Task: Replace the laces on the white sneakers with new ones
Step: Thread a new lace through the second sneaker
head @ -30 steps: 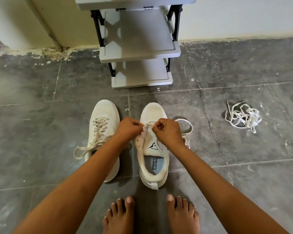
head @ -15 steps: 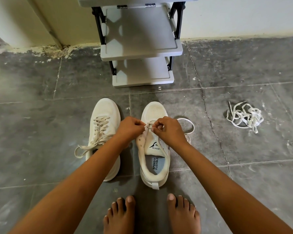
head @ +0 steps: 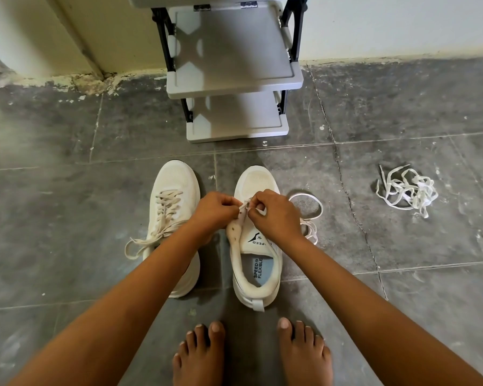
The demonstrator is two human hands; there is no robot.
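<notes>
Two white sneakers stand side by side on the grey floor. The left sneaker (head: 176, 207) is laced with a cream lace, its ends trailing to the left. The right sneaker (head: 258, 263) has bare eyelets along its left flap. My left hand (head: 216, 208) pinches that flap near its lowest eyelets. My right hand (head: 273, 214) pinches a white lace (head: 308, 215) at the same spot; the lace loops out on the floor to the shoe's right. A tangled heap of white laces (head: 407, 189) lies farther right.
A grey shoe rack (head: 234, 79) with black posts stands against the wall straight ahead. My bare feet (head: 251, 355) are just behind the right sneaker. A wall corner with chipped plaster meets the floor at the upper left.
Both hands have stayed at the lower eyelets of the right sneaker with small finger movements. The view has shifted slightly; shoes and lace heap have not moved.
</notes>
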